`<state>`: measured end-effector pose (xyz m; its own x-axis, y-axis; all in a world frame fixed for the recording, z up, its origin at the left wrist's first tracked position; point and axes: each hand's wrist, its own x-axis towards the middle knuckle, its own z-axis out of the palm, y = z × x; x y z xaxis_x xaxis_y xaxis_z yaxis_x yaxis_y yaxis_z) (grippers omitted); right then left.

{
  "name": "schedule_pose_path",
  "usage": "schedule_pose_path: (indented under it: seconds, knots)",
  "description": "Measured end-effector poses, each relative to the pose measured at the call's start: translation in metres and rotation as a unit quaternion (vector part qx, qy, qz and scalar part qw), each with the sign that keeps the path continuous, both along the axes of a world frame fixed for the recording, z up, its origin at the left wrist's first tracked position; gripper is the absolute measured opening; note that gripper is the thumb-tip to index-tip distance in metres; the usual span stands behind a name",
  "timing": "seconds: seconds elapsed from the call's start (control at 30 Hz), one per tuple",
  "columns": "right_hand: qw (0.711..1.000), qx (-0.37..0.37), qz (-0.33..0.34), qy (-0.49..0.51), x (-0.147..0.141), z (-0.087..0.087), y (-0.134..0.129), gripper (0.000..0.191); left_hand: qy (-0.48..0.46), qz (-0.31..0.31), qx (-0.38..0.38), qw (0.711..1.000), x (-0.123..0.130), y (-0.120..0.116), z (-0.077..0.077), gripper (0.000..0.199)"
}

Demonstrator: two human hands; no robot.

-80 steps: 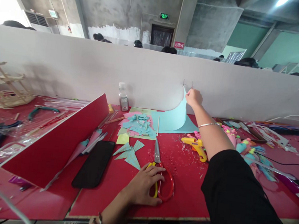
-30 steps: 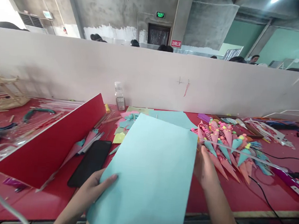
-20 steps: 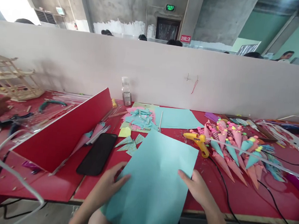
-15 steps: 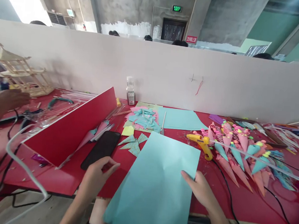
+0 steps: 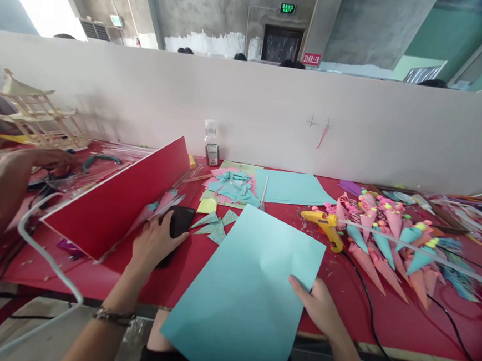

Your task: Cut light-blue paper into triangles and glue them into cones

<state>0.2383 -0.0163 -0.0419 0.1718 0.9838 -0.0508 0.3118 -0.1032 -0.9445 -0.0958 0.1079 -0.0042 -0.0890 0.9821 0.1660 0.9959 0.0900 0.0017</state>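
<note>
My left hand (image 5: 155, 241) lies over the black phone (image 5: 182, 220), left of centre on the red table, its fingers apart around the phone's edges. Between the thumb and fingers of my right hand (image 5: 317, 303) is the right edge of a large light-blue paper sheet (image 5: 249, 292), tilted over the table's front edge. Small blue paper triangles (image 5: 216, 226) and a yellow sticky pad (image 5: 207, 205) lie just right of the phone. Behind the sheet rests a pile of blue and pink scraps (image 5: 234, 186).
Left, a red board (image 5: 118, 204) stands on edge; beyond it, another person's arm (image 5: 11, 184) reaches near a wooden pavilion model (image 5: 38, 111). A bottle (image 5: 211, 145) stands at the back. Right are a yellow glue gun (image 5: 325, 226), its cord and paper cones (image 5: 386, 242).
My left hand has moved forward and left from beside the phone onto it. The sheet has shifted slightly, still in my right hand. The other person's arm has moved right.
</note>
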Motion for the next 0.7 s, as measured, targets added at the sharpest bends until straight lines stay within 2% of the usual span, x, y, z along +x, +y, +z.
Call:
schedule_pose_path:
  seconds: [0.13,0.27,0.33,0.4,0.47,0.5,0.57,0.7]
  knots:
    - [1.0,-0.002,0.018,-0.022,0.0,-0.004,-0.002,0.038,0.019,0.017,-0.027,0.999,0.012,0.006,-0.005,0.063]
    - [0.999,-0.009,0.035,-0.025,0.001,-0.006,-0.002,0.036,0.03,0.036,-0.002,0.999,0.017,0.007,-0.006,0.062]
    - [0.999,-0.009,0.041,-0.018,0.001,-0.008,-0.002,0.037,0.027,0.016,0.034,0.999,0.018,0.003,-0.005,0.063]
    - [0.999,-0.01,0.047,-0.018,0.001,-0.009,-0.002,0.037,0.002,-0.048,0.092,0.995,0.019,-0.007,-0.003,0.057]
    - [0.998,-0.018,0.051,-0.029,0.0,-0.011,-0.002,0.038,-0.08,-0.144,0.134,0.977,0.022,-0.023,-0.002,0.044]
    - [0.998,-0.021,0.055,-0.037,0.0,-0.012,-0.001,0.038,-0.149,-0.19,0.122,0.963,0.025,-0.031,-0.003,0.035]
    - [0.996,-0.022,0.065,-0.05,-0.001,-0.013,-0.001,0.039,-0.26,-0.201,0.075,0.941,0.031,-0.048,-0.008,0.021]
    - [0.996,-0.016,0.072,-0.059,-0.001,-0.013,0.0,0.039,-0.348,-0.221,0.035,0.911,0.038,-0.064,-0.024,0.024]
